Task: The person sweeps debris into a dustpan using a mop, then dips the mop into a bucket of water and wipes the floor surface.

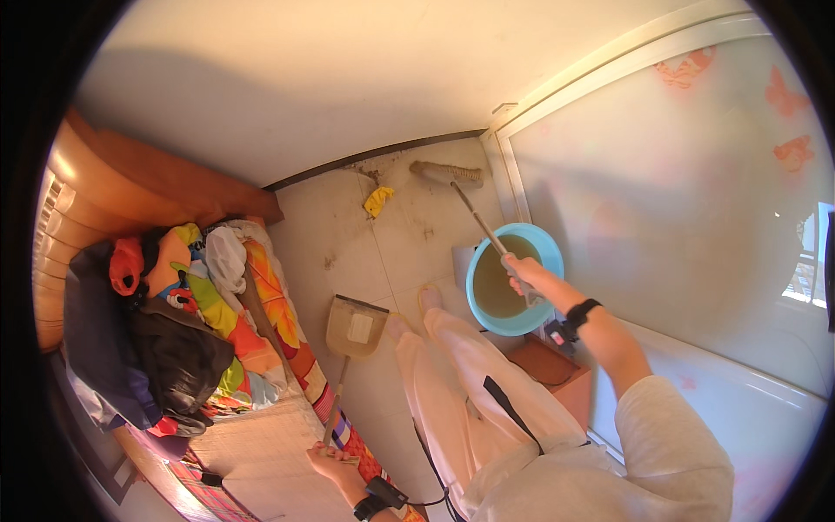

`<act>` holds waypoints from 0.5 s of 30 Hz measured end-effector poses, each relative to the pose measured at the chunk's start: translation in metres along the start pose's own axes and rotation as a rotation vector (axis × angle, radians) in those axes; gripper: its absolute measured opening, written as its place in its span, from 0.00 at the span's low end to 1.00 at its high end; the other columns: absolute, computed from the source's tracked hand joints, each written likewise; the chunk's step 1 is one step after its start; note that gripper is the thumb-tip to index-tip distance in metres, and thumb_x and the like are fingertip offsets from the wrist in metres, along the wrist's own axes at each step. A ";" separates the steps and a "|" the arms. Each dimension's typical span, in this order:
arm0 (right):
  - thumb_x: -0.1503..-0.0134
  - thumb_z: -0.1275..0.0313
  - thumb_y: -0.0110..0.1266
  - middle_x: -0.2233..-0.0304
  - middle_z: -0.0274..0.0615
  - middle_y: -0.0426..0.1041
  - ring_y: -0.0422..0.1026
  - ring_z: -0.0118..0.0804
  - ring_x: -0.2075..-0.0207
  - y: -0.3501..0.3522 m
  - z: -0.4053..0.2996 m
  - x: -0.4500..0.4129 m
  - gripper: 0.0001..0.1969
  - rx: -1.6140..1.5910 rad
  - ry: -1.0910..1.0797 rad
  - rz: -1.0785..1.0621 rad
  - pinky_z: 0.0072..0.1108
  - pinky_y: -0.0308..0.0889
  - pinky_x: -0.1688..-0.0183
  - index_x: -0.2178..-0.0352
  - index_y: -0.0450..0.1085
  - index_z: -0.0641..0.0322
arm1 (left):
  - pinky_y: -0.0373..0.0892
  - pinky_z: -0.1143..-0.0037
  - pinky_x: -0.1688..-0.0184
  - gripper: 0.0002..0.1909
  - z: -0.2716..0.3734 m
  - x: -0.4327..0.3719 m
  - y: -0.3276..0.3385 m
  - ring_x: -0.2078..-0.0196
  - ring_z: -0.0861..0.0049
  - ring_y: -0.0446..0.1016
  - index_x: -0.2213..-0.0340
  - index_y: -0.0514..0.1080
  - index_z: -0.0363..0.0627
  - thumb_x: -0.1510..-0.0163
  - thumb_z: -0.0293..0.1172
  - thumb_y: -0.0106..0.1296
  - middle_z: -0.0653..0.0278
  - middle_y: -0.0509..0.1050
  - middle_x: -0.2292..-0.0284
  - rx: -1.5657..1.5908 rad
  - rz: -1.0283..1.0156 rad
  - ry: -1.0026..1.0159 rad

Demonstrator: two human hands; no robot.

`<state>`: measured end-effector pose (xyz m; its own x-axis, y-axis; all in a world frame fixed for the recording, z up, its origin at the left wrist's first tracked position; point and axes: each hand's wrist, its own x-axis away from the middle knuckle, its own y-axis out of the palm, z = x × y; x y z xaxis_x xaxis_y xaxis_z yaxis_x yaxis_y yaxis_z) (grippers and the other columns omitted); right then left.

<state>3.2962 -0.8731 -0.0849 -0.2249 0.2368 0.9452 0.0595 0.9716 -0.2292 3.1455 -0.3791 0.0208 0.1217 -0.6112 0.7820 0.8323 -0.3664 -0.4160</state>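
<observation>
My right hand [524, 274] grips the handle of a broom [479, 222], whose brush head [447, 173] lies on the tiled floor close to the wall. My left hand [331, 459] is closed around the handle of a long-handled dustpan [356, 326]. The pan rests on the floor in front of my feet, bearing a pale label. Between broom and dustpan lies a crumpled yellow scrap [378, 201]. Dark dirt [372, 175] is scattered along the foot of the wall, and a smaller patch [329, 262] shows nearer the bed.
A light blue basin [554, 251] of murky water stands below my right hand, near a brown wooden box [574, 385]. On the left is a bed with a wooden headboard [182, 179] and heaped clothes [176, 339]. A frosted sliding panel [652, 196] borders the right.
</observation>
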 end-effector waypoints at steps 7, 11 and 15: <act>0.47 0.54 0.40 0.86 0.42 0.62 0.61 0.32 0.90 -0.036 -0.037 -0.004 0.23 0.161 -0.101 0.132 0.23 0.58 0.89 0.76 0.59 0.69 | 0.46 0.83 0.90 0.09 -0.004 -0.003 -0.001 0.90 0.87 0.47 0.81 0.57 0.52 0.57 0.42 0.36 0.74 0.52 0.87 -0.004 -0.024 0.038; 0.47 0.52 0.40 0.87 0.42 0.62 0.60 0.33 0.91 -0.021 -0.057 -0.053 0.24 0.225 -0.031 0.221 0.25 0.57 0.89 0.77 0.60 0.68 | 0.46 0.83 0.90 0.09 0.001 0.001 0.003 0.90 0.87 0.47 0.81 0.57 0.52 0.57 0.42 0.36 0.74 0.52 0.87 0.005 -0.039 0.002; 0.47 0.52 0.38 0.90 0.41 0.60 0.60 0.33 0.91 0.010 -0.017 -0.054 0.25 0.337 0.006 0.131 0.22 0.55 0.89 0.80 0.58 0.68 | 0.45 0.84 0.90 0.09 -0.001 -0.011 -0.008 0.90 0.87 0.46 0.81 0.57 0.52 0.58 0.42 0.37 0.74 0.52 0.87 0.001 -0.065 0.012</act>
<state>3.3255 -0.8761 -0.1341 -0.2309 0.3606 0.9037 -0.2364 0.8802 -0.4116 3.1366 -0.3703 0.0149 0.0611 -0.5950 0.8014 0.8387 -0.4048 -0.3644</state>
